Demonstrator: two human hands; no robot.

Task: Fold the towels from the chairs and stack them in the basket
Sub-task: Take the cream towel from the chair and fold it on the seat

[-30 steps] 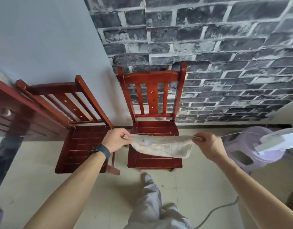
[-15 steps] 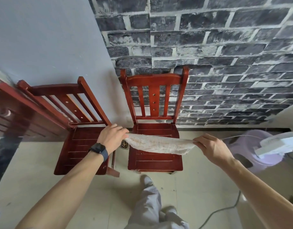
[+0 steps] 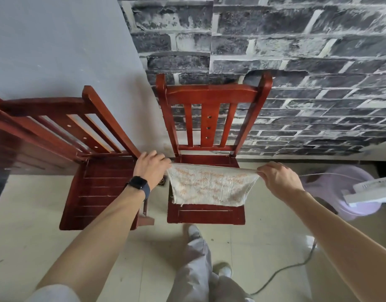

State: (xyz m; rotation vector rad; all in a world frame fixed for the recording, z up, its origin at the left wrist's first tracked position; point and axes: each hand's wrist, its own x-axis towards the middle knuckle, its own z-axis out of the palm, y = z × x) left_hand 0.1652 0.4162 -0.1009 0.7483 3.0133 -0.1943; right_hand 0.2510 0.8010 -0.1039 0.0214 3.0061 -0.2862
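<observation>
A small pale towel with faint orange flecks hangs stretched between my two hands, above the seat of the middle red wooden chair. My left hand, with a dark watch on the wrist, pinches the towel's upper left corner. My right hand pinches the upper right corner. The towel's lower edge hangs down toward the front of the seat. No basket shows in this view.
A second red wooden chair stands at the left, angled, its seat bare. A lilac plastic stool with a white appliance sits at the right; a grey cable trails over the tiled floor. My legs stand near the chair.
The towel was held flat and almost edge-on half a second ago; now it hangs down open, its face toward me. The chairs look closer in the view.
</observation>
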